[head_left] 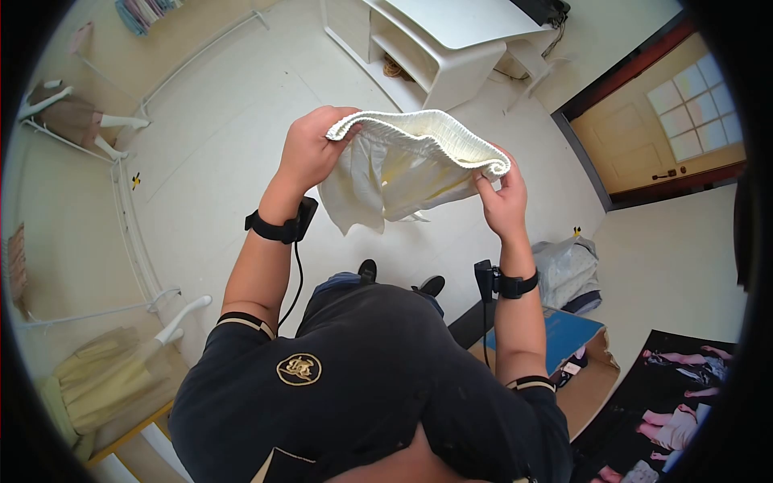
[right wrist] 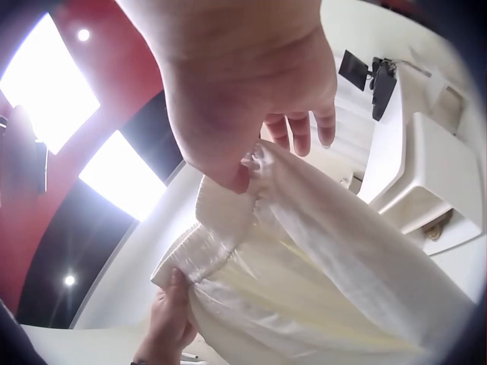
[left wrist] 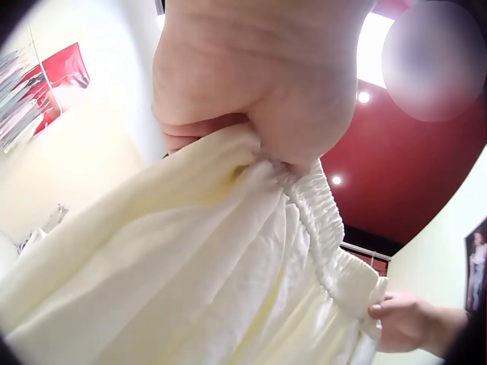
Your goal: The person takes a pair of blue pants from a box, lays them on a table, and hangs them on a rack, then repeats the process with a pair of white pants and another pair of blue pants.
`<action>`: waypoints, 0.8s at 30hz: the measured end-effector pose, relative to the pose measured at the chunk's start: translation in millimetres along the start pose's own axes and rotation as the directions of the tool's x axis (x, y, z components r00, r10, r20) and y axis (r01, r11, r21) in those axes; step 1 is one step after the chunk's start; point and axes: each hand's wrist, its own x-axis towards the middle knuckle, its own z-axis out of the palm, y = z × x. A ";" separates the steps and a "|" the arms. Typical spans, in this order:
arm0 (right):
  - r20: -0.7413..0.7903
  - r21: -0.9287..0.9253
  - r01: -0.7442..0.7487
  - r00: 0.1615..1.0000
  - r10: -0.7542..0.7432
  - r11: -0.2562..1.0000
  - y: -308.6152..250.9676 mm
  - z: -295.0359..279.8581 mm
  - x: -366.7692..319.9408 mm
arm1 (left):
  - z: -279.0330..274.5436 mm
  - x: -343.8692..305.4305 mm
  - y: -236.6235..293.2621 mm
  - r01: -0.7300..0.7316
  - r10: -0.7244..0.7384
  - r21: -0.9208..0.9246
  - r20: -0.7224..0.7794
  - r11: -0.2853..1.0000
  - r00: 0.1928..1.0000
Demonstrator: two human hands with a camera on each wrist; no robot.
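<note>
A cream-white skirt (head_left: 354, 181) with a gathered elastic waistband (head_left: 439, 133) hangs in the air before my body, stretched out between both hands. My left hand (head_left: 310, 145) grips one end of the waistband, thumb on the near side. At the other end, my right hand (head_left: 507, 201) pinches the band between thumb and fingers. In the left wrist view the skirt's pleated cloth (left wrist: 190, 251) falls away below the ribbed band. Seen from the right wrist, the thumb presses the band's corner while several fingers (right wrist: 300, 133) extend behind the cloth (right wrist: 319, 228).
A white desk (head_left: 451, 56) with open shelves stands ahead. On the left are a white rail (head_left: 129, 217) and mannequins in skirts (head_left: 105, 386). To the right lie a cardboard box (head_left: 592, 370), a plastic bag of clothes (head_left: 568, 270) and a dark poster (head_left: 676, 402). A wooden door (head_left: 644, 145) is beyond.
</note>
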 end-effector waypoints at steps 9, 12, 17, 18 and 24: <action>0.094 0.306 -0.183 0.982 0.162 0.934 2.8 -3.1 -7.7 | 5.5 -4.7 -2.7 -0.006 0.007 -0.012 0.057 1.000 0.998; 0.145 0.315 -0.246 0.967 0.210 0.917 7.7 1.5 -18.7 | 20.6 -19.9 1.5 0.180 -0.164 -0.047 0.239 0.983 0.957; 0.331 0.199 -0.289 0.919 0.213 0.937 -21.6 31.6 -42.3 | 65.0 -52.6 18.3 0.403 -0.304 -0.218 0.377 0.889 0.875; 0.331 0.198 -0.291 0.919 0.216 0.936 -26.4 35.4 -45.0 | 71.1 -56.7 18.5 0.425 -0.330 -0.224 0.362 0.877 0.872; 0.328 0.181 -0.239 0.929 0.170 0.954 -31.3 51.5 -51.6 | 85.8 -66.1 29.7 0.407 -0.270 -0.373 0.369 0.834 0.890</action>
